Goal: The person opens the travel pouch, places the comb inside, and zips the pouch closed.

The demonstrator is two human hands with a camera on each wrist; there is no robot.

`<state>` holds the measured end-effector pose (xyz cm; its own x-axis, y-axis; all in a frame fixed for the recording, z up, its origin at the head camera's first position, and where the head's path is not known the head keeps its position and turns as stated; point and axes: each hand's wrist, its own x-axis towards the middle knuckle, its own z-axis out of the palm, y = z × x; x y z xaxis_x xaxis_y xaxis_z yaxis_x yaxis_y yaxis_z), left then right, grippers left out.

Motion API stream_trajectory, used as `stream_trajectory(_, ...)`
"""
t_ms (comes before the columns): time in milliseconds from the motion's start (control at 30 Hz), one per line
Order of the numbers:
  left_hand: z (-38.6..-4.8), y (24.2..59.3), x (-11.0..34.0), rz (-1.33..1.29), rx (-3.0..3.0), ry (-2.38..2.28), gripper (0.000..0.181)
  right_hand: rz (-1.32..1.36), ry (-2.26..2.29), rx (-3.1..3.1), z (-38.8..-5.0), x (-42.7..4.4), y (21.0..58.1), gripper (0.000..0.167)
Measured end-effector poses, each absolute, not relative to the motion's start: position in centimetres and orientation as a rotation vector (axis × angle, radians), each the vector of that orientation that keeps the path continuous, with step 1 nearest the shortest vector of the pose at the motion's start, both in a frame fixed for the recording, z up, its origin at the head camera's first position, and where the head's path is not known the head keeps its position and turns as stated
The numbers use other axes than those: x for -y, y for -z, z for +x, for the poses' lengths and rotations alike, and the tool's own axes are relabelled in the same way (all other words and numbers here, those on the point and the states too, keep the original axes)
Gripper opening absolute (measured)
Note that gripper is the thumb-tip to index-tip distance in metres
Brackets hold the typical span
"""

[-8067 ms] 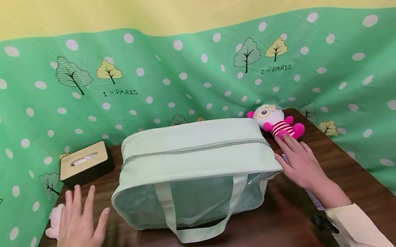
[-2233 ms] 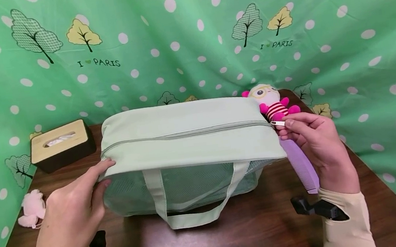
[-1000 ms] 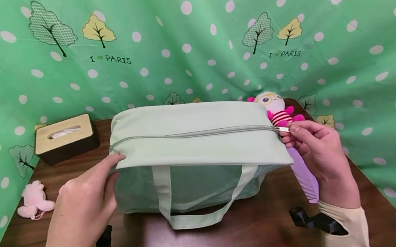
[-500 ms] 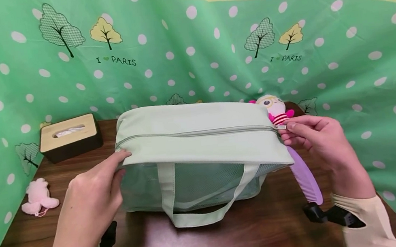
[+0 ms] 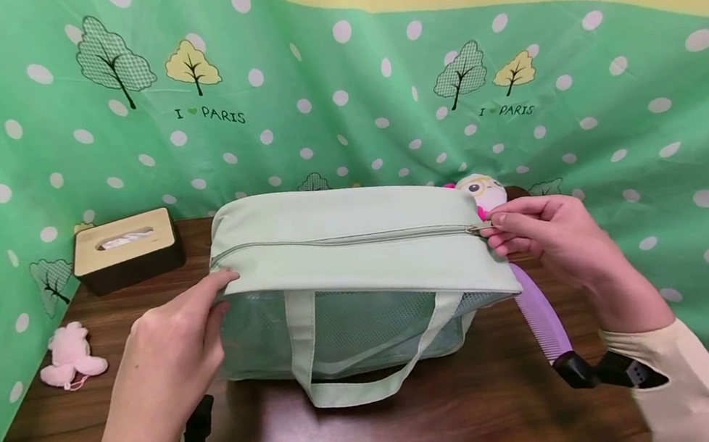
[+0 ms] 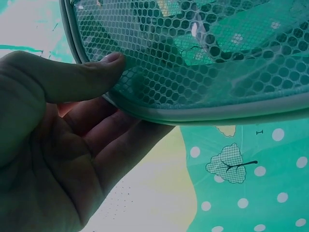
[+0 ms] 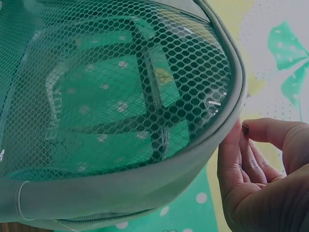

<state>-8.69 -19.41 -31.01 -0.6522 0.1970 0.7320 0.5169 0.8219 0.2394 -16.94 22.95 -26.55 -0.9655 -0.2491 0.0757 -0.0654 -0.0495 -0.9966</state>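
Note:
A pale green bag (image 5: 360, 268) with clear mesh-patterned sides and two-legged strap handle (image 5: 357, 393) stands mid-table in the head view. Its top zipper runs from left to right. My left hand (image 5: 170, 366) grips the bag's left top edge; in the left wrist view the thumb (image 6: 91, 77) lies on the mesh side, fingers behind the rim. My right hand (image 5: 554, 242) pinches the metal zipper pull (image 5: 481, 227) near the zipper's right end. In the right wrist view only the tip of the pull (image 7: 245, 129) shows between thumb and finger.
A tissue box (image 5: 128, 250) with a wooden top sits at the back left. A pink plush toy (image 5: 72, 355) lies at the left edge. Right of the bag lies a purple comb (image 5: 542, 312); a panda plush (image 5: 482, 190) behind is partly hidden by my right hand.
Both hands came from open beside the bag to holding its left edge and zipper pull. In the last half second, the right hand has drawn the pull slightly left.

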Motion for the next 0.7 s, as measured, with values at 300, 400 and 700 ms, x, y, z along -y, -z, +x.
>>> stream_trajectory(300,-8.7,31.0,19.4,-0.526,2.268,0.570,0.041,-0.349,2.093,-2.117,-17.1,-21.8,25.8,0.029)
stream_trajectory(400,-8.7,31.0,19.4,-0.531,2.267,0.566,0.041,-0.338,2.066,-2.142,-17.1,-21.4,25.5,0.029)
stream_trajectory(700,-8.8,30.9,19.4,-0.524,2.260,0.570,0.040,-0.346,2.061,-2.151,-17.2,-20.1,24.9,0.027)
